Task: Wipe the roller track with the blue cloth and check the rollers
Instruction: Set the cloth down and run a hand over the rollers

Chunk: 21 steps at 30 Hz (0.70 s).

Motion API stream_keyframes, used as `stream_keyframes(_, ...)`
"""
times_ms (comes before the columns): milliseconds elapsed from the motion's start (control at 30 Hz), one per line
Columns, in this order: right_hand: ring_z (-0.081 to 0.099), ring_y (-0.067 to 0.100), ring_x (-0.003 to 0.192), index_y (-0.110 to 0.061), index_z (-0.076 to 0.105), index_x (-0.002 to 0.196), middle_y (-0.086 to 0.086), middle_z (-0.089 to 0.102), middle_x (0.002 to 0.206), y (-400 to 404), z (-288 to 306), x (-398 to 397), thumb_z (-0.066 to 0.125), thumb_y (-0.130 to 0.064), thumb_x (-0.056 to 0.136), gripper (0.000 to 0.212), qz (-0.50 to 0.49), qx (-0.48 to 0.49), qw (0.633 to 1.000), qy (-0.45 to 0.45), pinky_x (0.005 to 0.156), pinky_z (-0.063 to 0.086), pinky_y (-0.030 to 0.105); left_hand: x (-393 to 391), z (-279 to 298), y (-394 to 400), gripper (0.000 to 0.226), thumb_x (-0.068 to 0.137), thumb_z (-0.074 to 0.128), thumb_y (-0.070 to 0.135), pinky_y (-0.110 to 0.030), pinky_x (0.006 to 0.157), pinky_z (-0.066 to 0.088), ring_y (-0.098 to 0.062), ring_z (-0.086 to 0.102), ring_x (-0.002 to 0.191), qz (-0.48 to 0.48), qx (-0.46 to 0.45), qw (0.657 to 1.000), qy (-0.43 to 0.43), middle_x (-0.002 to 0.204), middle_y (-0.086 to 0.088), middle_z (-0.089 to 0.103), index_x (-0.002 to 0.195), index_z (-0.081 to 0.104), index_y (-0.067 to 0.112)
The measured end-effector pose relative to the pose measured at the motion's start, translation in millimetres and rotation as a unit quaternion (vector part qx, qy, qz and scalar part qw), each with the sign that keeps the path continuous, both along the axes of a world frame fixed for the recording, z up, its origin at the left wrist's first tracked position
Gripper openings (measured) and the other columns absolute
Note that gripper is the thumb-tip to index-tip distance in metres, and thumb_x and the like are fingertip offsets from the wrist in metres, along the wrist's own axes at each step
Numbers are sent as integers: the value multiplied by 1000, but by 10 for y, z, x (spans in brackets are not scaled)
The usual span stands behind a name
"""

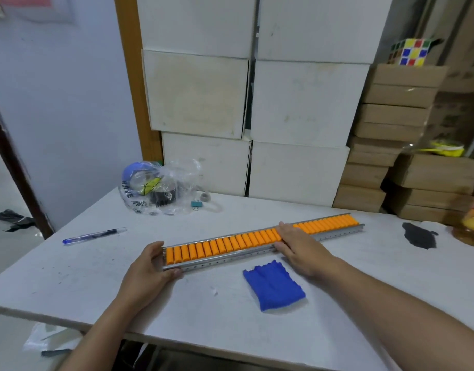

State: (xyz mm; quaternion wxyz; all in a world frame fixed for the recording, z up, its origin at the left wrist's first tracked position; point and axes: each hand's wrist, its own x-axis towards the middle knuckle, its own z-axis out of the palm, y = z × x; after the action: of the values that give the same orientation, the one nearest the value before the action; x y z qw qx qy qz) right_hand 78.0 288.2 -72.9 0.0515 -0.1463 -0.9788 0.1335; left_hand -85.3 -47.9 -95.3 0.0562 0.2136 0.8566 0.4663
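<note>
The roller track (257, 241) lay slantwise across the tabletop (96, 277), its long axis running from near left to far right. The left hand (150, 266) gripped its near end; the right hand (297, 247) rested flat and open over the rollers (222, 245) at mid-length. The blue cloth (274, 286) lay untouched just in front, nearer the right hand.
</note>
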Motion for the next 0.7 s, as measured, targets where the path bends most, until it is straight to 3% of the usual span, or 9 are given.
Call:
stream_keyframes(233,11,15,148,-18,22,151,1,19,161,607,-54,161,19,-57,96,67,-127,67,990,-12,118,-7,45,-6,16,15,77,65,84,26,-38,95,43,-20,54,118,2,-5,1000,10,129,0,59,132,47,21)
stream_keyframes(400,18,15,146,-21,32,145,0,27,157,962,-94,239,18,-57,96,62,-198,71,977,-15,115,-6,54,-8,-4,11,77,63,85,26,-38,93,44,-18,55,114,8,-5,1000,11,126,1,61,131,48,21)
stream_keyframes(467,22,15,144,-23,36,139,-3,32,154,1059,-56,291,17,-56,97,57,-219,59,974,-14,115,-5,55,-10,-9,7,78,63,85,27,-37,93,43,-19,55,115,9,-8,1000,12,125,2,61,131,48,22)
stream_keyframes(600,16,14,146,-24,29,145,-2,22,159,1248,-24,377,13,-55,98,59,-268,47,961,-54,114,-9,52,9,-22,20,78,61,86,26,-34,91,42,-17,55,113,17,-5,1000,8,121,6,60,130,49,24)
stream_keyframes(700,21,17,144,-21,26,146,0,26,157,1382,-42,422,11,-56,96,64,-325,57,941,-79,116,-5,53,18,-18,30,78,60,85,26,-33,88,41,-14,55,108,23,0,1000,3,117,9,60,129,50,26)
